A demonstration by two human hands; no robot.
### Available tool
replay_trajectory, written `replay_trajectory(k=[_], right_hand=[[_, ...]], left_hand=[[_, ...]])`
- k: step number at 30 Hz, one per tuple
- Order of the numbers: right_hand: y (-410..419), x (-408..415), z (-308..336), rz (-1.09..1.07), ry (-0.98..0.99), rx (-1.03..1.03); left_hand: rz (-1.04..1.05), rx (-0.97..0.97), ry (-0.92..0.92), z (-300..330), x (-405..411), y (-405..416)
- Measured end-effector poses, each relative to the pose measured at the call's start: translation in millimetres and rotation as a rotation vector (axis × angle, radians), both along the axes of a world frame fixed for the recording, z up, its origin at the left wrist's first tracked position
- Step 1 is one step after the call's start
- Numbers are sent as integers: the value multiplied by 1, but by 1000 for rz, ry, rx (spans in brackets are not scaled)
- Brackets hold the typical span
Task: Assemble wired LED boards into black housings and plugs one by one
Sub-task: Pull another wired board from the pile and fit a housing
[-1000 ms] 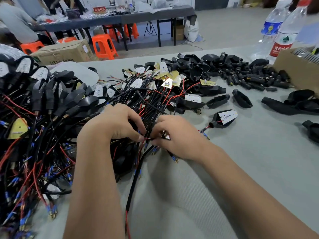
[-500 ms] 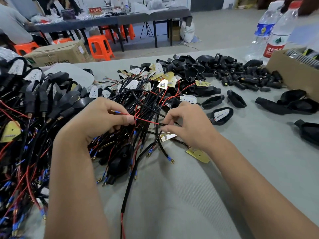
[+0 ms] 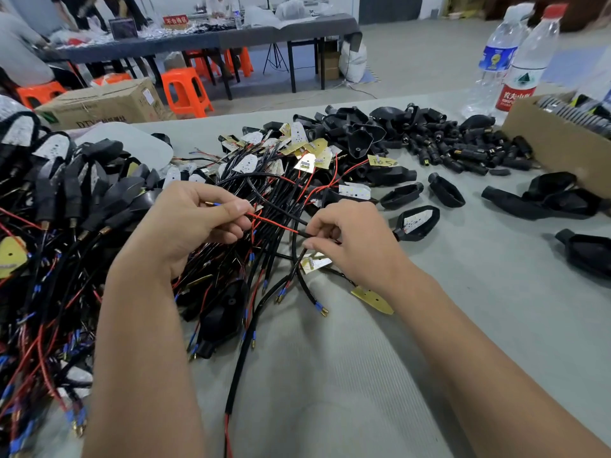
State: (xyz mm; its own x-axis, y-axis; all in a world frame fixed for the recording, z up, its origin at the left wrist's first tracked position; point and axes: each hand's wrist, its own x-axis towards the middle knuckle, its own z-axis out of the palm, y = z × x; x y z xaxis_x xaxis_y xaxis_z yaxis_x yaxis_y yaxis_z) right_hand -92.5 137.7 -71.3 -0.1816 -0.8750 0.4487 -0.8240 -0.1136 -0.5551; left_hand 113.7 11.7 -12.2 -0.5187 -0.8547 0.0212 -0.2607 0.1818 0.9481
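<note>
Both hands have drawn apart since a second ago, when their fingertips met over the tangle; a red wire (image 3: 274, 223) now runs taut between them. On the left, the left hand (image 3: 185, 226) pinches that wire between thumb and curled fingers, with a blue-sleeved brass terminal (image 3: 211, 204) poking out above the knuckles. On the right, the right hand (image 3: 350, 239) pinches the other end, where the red wire enters a black sheath, its fingers curled tight around the cable. Just below the right hand's fingertips hangs a white LED board (image 3: 315, 263), and a yellow board (image 3: 372, 299) lies on the grey bench (image 3: 463, 325) beside the right wrist. Under and between the hands sprawls the bundle of wired boards (image 3: 264, 180), black cables and red leads reaching toward the bench's far edge. Along the left edge lies a heap of finished assemblies (image 3: 66, 200), black housings with plugs and wires. Loose black plugs (image 3: 463, 150) are piled toward the far right, with empty black housings (image 3: 444, 194) scattered nearer, and one housing with a board seated in it (image 3: 417, 223) lies just right of the right hand. A cardboard box (image 3: 558, 143) sits at the far right corner, two water bottles (image 3: 515, 61) behind it.
</note>
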Motion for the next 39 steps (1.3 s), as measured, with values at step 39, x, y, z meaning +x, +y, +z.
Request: replay_trajectory(k=[39], right_hand=[[14, -94, 33, -220, -143, 148]], left_hand=[[270, 238, 596, -33, -69, 13]])
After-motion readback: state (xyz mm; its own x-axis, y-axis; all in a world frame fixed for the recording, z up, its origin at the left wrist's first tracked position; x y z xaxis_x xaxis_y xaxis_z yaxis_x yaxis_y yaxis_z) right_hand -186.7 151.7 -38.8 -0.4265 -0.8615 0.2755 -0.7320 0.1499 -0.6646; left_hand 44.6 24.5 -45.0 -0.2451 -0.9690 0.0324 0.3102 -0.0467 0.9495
